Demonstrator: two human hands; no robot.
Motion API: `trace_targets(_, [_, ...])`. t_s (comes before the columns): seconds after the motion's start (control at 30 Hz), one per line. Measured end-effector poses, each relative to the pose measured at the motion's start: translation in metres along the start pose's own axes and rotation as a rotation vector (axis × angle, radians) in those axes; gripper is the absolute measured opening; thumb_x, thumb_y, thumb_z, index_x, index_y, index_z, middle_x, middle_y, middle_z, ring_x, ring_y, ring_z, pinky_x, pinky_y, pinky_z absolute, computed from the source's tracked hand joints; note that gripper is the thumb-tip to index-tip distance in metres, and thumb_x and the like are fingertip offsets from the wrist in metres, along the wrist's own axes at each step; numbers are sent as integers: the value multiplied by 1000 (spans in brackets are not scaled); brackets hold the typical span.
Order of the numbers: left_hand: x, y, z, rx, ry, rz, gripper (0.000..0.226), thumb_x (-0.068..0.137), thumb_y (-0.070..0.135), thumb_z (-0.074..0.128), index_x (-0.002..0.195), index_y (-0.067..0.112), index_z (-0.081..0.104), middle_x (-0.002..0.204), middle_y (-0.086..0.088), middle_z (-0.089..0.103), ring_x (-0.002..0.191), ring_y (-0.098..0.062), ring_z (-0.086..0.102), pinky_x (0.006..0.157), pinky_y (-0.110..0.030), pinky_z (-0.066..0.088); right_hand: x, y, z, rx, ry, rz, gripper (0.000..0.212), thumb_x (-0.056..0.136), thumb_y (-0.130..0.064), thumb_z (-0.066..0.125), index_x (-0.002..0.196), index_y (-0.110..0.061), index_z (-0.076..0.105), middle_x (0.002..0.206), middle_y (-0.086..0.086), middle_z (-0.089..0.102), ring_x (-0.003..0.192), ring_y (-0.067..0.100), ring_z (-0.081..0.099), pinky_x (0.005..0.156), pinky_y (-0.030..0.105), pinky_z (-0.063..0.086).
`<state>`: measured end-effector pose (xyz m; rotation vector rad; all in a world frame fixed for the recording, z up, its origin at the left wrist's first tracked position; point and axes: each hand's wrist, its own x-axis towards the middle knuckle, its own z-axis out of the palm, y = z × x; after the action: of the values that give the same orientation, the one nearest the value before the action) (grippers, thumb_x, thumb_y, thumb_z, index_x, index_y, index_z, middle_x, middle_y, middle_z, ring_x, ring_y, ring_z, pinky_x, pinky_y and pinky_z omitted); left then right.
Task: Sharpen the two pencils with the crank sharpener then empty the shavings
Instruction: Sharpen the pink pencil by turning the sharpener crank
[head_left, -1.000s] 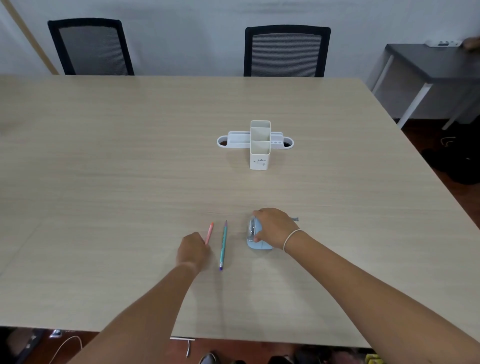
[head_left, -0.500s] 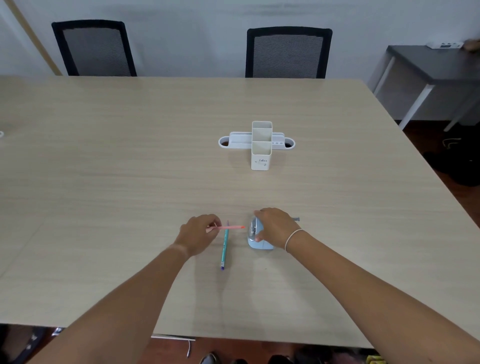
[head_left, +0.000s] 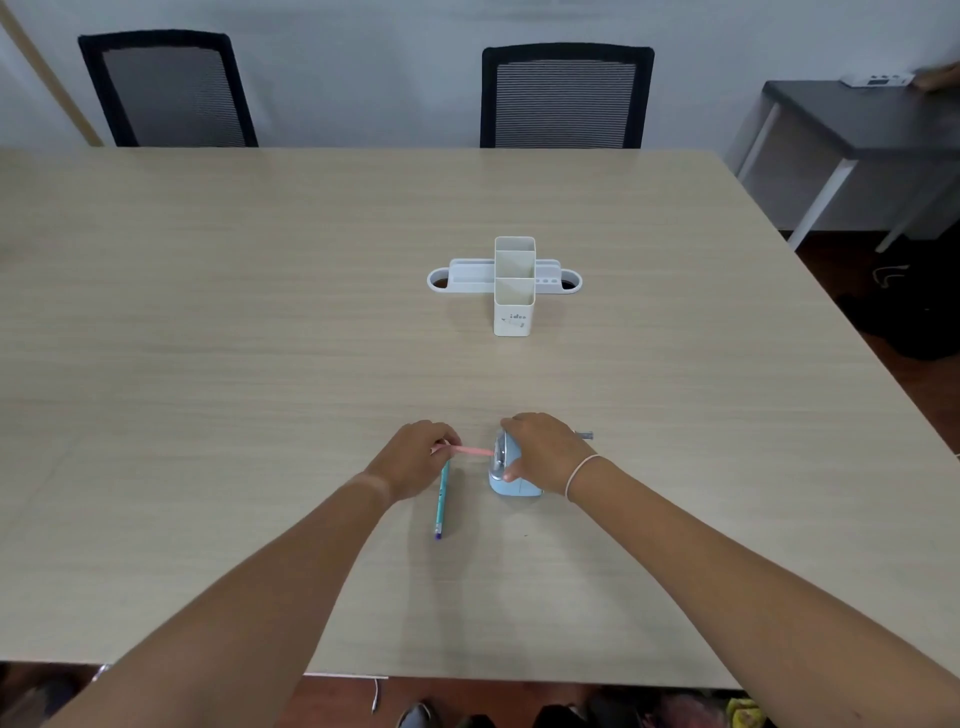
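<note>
Wooden table (head_left: 208, 312) fronts two black chairs (head_left: 566, 98).

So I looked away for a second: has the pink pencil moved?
Yes. The pink pencil, earlier on the table beside the teal pencil, is now lifted crosswise in the left hand, tip at the sharpener.

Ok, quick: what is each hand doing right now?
Left hand: pinches the pink pencil, tip at the sharpener.
Right hand: grips the sharpener.
</note>
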<state>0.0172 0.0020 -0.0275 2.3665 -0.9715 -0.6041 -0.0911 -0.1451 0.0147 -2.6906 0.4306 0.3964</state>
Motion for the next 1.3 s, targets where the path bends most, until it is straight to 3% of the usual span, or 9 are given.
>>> trace_targets(0.07, [1,2,2,29,-14,-17,22,95,17,50,104,8,68,97,-8,63,87,-14,48,79,-22,35,0,0,1,9,6,-3,40,77,-17,69,108,0,52,116,16,57,109,30,51,85,34,41])
trace_targets(0.43, [2,17,8,-11,-28,8,23,95,14,49,98,6,70,82,-2,53,82,-15,47,72,-21,31,-1,5,7,52,51,-10,43,78,-19,68,113,-1,51,117,14,58,112,31,50,89,36,39])
trace_targets(0.6, [6,27,17,-49,-46,15,24,95,18,50,97,8,71,67,13,44,78,-13,45,63,-10,31,0,5,7,47,51,-7,47,78,-21,68,117,-2,49,119,13,57,111,30,50,92,37,41])
trace_targets(0.77, [6,24,16,-23,-48,20,24,96,18,49,99,9,71,69,13,46,78,-13,46,65,-11,32,1,3,6,45,29,-10,47,78,-22,68,117,-3,49,121,13,57,112,29,50,91,36,41])
trace_targets(0.9, [5,26,15,-15,-86,2,22,94,20,51,99,11,71,87,-1,60,88,-17,54,82,-26,41,1,7,4,45,12,-15,55,78,-25,68,124,-5,45,127,12,53,117,29,48,95,37,40])
trace_targets(1.03, [8,25,10,-7,-89,-64,27,89,25,53,113,24,64,118,3,63,113,-18,55,102,-42,44,-5,12,1,165,16,-27,64,78,-30,68,131,-7,40,137,9,47,125,26,43,104,38,37])
trace_targets(1.1, [11,27,5,-4,-49,-46,32,89,20,54,120,23,60,122,1,61,117,-20,53,105,-41,41,-9,16,-3,364,97,-6,66,80,-30,68,135,-7,39,143,8,43,131,23,39,110,34,32])
trace_targets(1.2, [16,33,-2,-23,43,36,34,90,14,53,123,18,59,123,-4,61,118,-23,53,106,-36,40,-9,32,-13,629,309,78,46,86,-17,61,130,-7,48,139,9,49,128,20,45,109,25,30])
trace_targets(1.3, [18,51,-4,-14,58,118,36,91,21,54,127,20,55,127,-2,57,122,-21,49,108,-33,37,-9,57,-14,603,401,159,31,91,-7,50,121,-5,57,129,14,58,119,23,53,103,26,36])
